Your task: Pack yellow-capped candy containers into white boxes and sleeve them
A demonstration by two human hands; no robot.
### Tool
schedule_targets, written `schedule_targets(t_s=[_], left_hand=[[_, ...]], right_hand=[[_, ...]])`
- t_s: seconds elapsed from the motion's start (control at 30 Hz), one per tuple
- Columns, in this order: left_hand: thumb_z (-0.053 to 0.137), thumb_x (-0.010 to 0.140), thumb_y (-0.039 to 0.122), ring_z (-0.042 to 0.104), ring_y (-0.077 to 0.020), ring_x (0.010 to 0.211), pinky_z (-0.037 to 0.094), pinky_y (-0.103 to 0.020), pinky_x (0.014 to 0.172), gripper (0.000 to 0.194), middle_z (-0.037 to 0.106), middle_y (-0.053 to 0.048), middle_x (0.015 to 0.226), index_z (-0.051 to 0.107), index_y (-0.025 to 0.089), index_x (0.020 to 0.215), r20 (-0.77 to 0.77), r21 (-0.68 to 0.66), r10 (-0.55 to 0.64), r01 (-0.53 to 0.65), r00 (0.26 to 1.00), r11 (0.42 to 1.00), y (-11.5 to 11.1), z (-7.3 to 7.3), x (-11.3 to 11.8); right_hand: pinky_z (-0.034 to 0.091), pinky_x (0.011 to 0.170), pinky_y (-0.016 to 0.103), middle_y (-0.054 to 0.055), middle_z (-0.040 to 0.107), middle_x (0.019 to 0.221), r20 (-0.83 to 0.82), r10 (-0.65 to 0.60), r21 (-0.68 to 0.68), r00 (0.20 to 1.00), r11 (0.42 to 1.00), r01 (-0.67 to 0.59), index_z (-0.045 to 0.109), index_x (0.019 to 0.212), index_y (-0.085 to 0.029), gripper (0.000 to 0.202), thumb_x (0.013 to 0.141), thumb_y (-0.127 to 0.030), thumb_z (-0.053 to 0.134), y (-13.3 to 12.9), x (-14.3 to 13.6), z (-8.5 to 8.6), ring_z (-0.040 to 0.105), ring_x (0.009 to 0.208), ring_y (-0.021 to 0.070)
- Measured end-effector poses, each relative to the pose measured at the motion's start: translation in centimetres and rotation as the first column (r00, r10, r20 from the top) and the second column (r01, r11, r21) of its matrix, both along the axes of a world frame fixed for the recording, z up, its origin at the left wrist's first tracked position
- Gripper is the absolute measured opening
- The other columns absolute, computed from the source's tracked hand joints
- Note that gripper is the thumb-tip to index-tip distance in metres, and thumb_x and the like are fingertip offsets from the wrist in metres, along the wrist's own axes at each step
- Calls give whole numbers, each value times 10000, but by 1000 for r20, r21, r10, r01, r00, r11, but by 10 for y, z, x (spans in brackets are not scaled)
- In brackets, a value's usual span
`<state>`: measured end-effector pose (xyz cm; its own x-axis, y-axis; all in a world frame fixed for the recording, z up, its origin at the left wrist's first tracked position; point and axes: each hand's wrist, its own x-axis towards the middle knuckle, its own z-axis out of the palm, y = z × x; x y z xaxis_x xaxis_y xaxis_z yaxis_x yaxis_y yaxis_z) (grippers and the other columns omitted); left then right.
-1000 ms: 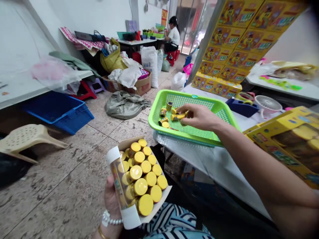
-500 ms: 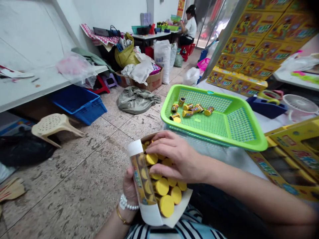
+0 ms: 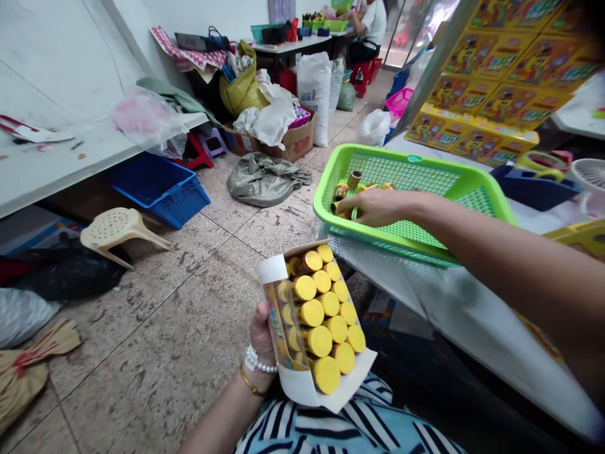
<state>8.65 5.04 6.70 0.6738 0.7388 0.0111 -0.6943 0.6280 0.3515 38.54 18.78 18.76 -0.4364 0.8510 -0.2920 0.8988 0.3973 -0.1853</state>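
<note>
My left hand [image 3: 262,337] grips a cardboard box [image 3: 299,389] by its left side, tilted above my lap. The box has an open top, a clear window and white flaps. Inside, several small tubes [image 3: 329,304] stand in rows with their round yellow caps facing up. My right hand [image 3: 378,207] reaches into the left part of a green plastic basket [image 3: 416,243]. Its fingers close around a small tube [image 3: 347,213] there, partly hidden by the hand. A few more loose tubes [image 3: 354,180] with brown and yellow labels lie beside the fingers.
The basket rests on a table [image 3: 444,296] at my right. Behind it stand stacked yellow printed boxes [image 3: 472,135] and a dark blue container [image 3: 534,187]. On the floor are a cream stool [image 3: 113,227], a blue crate [image 3: 161,189] and a grey cloth [image 3: 267,180]. A person [image 3: 371,28] sits farther back.
My right hand has left the box's yellow caps and moved up and right into the basket, onto the loose tubes. The caps now show in tidy rows. My left hand still holds the box.
</note>
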Motion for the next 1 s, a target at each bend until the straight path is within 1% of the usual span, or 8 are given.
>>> schedule_targets(t_s=[0.13, 0.27, 0.37, 0.5, 0.57, 0.7, 0.8, 1.0], left_hand=[[548, 891, 587, 289, -349, 1503, 190, -560, 1224, 459, 585, -40, 1472, 740, 271, 1162, 87, 31, -27, 25, 996, 999, 3, 0, -1], [520, 894, 627, 262, -346, 1515, 189, -522, 1236, 487, 530, -17, 1525, 721, 307, 1202, 93, 40, -41, 38, 995, 998, 7, 5, -6], [475, 917, 628, 257, -337, 1518, 208, -505, 1238, 523, 514, -23, 1538, 685, 301, 1268, 120, 58, -37, 30, 992, 998, 7, 9, -5], [500, 901, 611, 281, -350, 1510, 196, -525, 1237, 509, 508, -50, 1542, 709, 286, 1232, 153, 76, -54, 43, 987, 996, 6, 9, 4], [501, 889, 624, 305, -360, 1499, 194, -540, 1233, 532, 515, -66, 1535, 700, 287, 1249, 148, 63, -68, 59, 987, 996, 5, 7, 9], [499, 878, 641, 341, -367, 1480, 203, -545, 1225, 563, 538, -82, 1513, 689, 283, 1268, 118, 27, -39, 36, 992, 999, -1, 3, 19], [521, 865, 649, 331, -369, 1485, 189, -541, 1231, 540, 535, -70, 1517, 716, 289, 1217, 95, -3, -13, 13, 995, 1000, -7, 6, 24], [540, 848, 673, 380, -375, 1457, 258, -541, 1212, 662, 544, -114, 1501, 611, 249, 1352, 63, -81, -41, 46, 997, 996, -15, 8, 24]], right_hand=[[445, 731, 283, 74, 762, 921, -78, -23, 0, 997, 1000, 23, 770, 895, -178, 192, 832, -164, 589, 2, -5, -6, 640, 788, 171], [495, 748, 316, 61, 769, 966, -251, -246, 72, 936, 960, 271, 773, 1046, -199, 251, 834, -275, 663, -3, 8, 16, 674, 808, 183], [552, 726, 334, 68, 753, 973, -600, -308, 18, 738, 918, 397, 726, 1165, -181, 386, 823, -361, 710, -23, 5, 43, 691, 810, 184], [602, 766, 320, 40, 730, 969, -893, -170, -22, 416, 942, 336, 671, 1096, -182, 402, 754, -336, 815, -69, -32, 61, 714, 836, 166], [603, 758, 302, 33, 727, 947, -884, -83, 67, 460, 952, 299, 652, 998, -185, 305, 770, -303, 816, -90, -55, 60, 713, 818, 153], [562, 701, 282, 46, 733, 883, -678, 155, 419, 719, 885, 205, 634, 919, -162, 202, 827, -271, 778, -110, -86, 45, 691, 782, 152], [553, 743, 306, 94, 742, 919, -596, 260, 579, 760, 795, 182, 623, 912, -134, 156, 860, -233, 732, -110, -94, 33, 690, 851, 187], [512, 734, 322, 106, 741, 898, -420, 330, 652, 845, 757, 29, 629, 786, -139, 139, 915, -134, 577, -117, -89, 33, 652, 774, 177]])
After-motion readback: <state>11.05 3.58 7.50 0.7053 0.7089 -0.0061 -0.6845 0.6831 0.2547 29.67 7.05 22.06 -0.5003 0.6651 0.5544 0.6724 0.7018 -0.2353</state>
